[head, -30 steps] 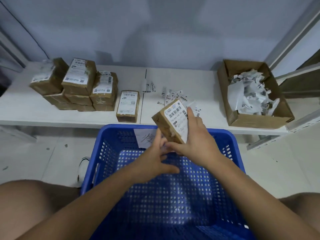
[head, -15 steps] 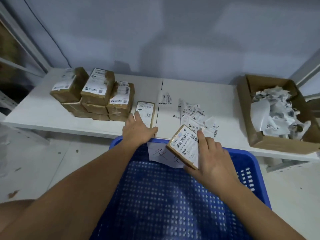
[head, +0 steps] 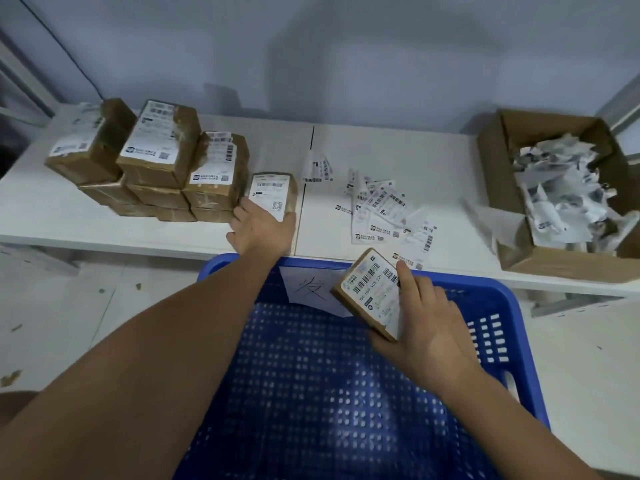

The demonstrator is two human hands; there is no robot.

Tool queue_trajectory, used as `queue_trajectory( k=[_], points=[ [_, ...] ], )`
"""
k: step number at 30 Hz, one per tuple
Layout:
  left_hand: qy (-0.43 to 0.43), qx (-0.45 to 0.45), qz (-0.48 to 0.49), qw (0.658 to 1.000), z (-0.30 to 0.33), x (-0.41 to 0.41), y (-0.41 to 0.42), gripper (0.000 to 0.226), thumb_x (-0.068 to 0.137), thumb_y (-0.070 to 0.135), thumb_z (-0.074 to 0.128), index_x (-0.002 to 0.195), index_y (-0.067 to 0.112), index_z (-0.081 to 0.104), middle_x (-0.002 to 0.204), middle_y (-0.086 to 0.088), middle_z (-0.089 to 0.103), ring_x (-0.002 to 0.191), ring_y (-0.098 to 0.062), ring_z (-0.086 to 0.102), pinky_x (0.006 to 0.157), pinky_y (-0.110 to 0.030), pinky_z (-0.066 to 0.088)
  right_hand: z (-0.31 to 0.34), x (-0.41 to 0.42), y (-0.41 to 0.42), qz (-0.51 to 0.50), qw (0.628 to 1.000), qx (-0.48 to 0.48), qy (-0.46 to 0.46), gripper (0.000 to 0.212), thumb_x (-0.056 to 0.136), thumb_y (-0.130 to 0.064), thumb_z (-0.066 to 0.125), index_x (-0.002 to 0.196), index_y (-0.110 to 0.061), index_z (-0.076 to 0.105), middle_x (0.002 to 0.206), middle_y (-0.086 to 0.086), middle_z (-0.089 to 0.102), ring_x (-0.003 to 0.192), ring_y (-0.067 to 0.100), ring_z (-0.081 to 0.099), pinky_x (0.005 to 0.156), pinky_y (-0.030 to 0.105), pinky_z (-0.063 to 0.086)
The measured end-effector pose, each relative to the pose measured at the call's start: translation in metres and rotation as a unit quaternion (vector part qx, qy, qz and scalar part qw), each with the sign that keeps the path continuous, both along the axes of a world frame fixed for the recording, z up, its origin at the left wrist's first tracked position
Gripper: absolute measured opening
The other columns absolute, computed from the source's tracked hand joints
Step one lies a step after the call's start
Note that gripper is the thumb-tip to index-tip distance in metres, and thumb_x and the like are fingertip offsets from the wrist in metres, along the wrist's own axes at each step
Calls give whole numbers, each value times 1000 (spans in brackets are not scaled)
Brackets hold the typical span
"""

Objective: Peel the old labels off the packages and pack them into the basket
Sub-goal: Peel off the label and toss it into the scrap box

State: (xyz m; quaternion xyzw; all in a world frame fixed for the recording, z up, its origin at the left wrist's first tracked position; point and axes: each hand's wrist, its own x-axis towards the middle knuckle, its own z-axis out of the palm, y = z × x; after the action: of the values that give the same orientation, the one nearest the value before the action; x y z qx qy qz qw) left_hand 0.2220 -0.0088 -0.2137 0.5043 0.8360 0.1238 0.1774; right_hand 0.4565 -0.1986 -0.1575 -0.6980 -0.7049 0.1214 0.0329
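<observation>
My right hand (head: 427, 323) grips a small brown package (head: 370, 292) with a barcode label on top, held tilted just inside the far rim of the blue basket (head: 491, 327). My left hand (head: 261, 226) reaches onto the white table and takes hold of the near end of a single labelled package (head: 273, 194) lying flat. Beside it on the left stands a pile of several labelled brown packages (head: 156, 161). The basket's floor shows no packages; a white sheet with handwriting (head: 311, 289) hangs on its far wall.
Peeled labels (head: 384, 211) lie scattered on the white table (head: 415, 161) at centre right. An open cardboard box (head: 509, 209) full of crumpled label scraps stands at the right. Metal shelf posts rise at both sides. Bare floor lies left of the basket.
My left hand left the held package and reached forward to the single package on the table. My right hand lowered its package towards the basket's far rim.
</observation>
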Motion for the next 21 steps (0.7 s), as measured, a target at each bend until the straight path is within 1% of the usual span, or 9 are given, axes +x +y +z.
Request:
queue_trajectory(
  k=[2, 4, 6, 8, 10, 13, 16, 19, 21],
  points=[
    [-14, 36, -15, 999, 14, -6, -16, 97, 86, 68, 59, 151, 5, 26, 144, -16, 43, 132, -35, 42, 108, -51, 36, 6, 3, -7, -6, 1000, 3, 2, 115, 76, -78, 55, 160, -21, 1, 135, -4, 44, 114, 17, 45, 97, 35, 44],
    [-41, 81, -37, 995, 31, -12, -40, 95, 82, 71, 62, 147, 8, 32, 138, -15, 49, 128, -34, 46, 106, -51, 41, 12, 5, -16, -14, 1000, 1, 4, 115, 75, -81, 53, 159, -22, 3, 135, -4, 45, 113, 18, 47, 95, 36, 46],
    [-76, 113, -53, 989, 47, -12, -72, 95, 77, 73, 66, 144, 14, 36, 132, -10, 52, 123, -31, 49, 104, -52, 44, 16, 7, -26, -27, 1000, -1, 10, 114, 73, -81, 52, 159, -22, 5, 137, -2, 45, 114, 19, 48, 94, 38, 47],
    [-114, 126, -59, 984, 54, -10, -107, 95, 74, 72, 70, 145, 19, 37, 131, -6, 51, 122, -28, 50, 103, -52, 46, 16, 9, -39, -43, 999, -12, 16, 114, 70, -81, 47, 158, -21, 6, 136, 0, 45, 114, 20, 49, 93, 39, 48],
    [-151, 120, -61, 979, 52, -7, -141, 97, 71, 76, 68, 146, 23, 36, 133, -3, 51, 122, -26, 51, 101, -53, 49, 13, 11, -54, -60, 997, -27, 26, 114, 68, -81, 44, 158, -21, 8, 133, 0, 46, 112, 20, 49, 91, 38, 48],
    [-180, 93, -59, 977, 40, 4, -185, 98, 65, 85, 61, 142, 28, 39, 126, 4, 52, 116, -23, 55, 91, -53, 55, 5, 18, -75, -78, 995, -50, 30, 113, 73, -79, 51, 158, -22, 4, 135, 0, 44, 114, 20, 48, 92, 37, 47],
    [-193, 63, -73, 976, 27, 23, -218, 89, 63, 83, 58, 135, 31, 44, 117, 8, 52, 107, -19, 58, 84, -48, 58, -8, 30, -89, -95, 993, -69, 19, 116, 74, -79, 54, 159, -20, 1, 139, 1, 43, 118, 21, 49, 94, 39, 48],
    [-195, 23, -93, 976, 3, 44, -238, 81, 63, 80, 58, 127, 30, 48, 111, 9, 58, 96, -15, 61, 72, -44, 61, -23, 42, -96, -128, 988, -89, 15, 116, 74, -79, 54, 159, -18, 3, 142, 3, 42, 119, 23, 49, 93, 41, 49],
    [-198, -15, -95, 975, -17, 59, -244, 81, 62, 79, 59, 125, 29, 48, 111, 8, 60, 95, -15, 62, 73, -43, 60, -35, 51, -99, -160, 982, -103, 16, 113, 74, -76, 55, 158, -19, 5, 141, 4, 42, 119, 24, 49, 92, 42, 48]
  ],
)
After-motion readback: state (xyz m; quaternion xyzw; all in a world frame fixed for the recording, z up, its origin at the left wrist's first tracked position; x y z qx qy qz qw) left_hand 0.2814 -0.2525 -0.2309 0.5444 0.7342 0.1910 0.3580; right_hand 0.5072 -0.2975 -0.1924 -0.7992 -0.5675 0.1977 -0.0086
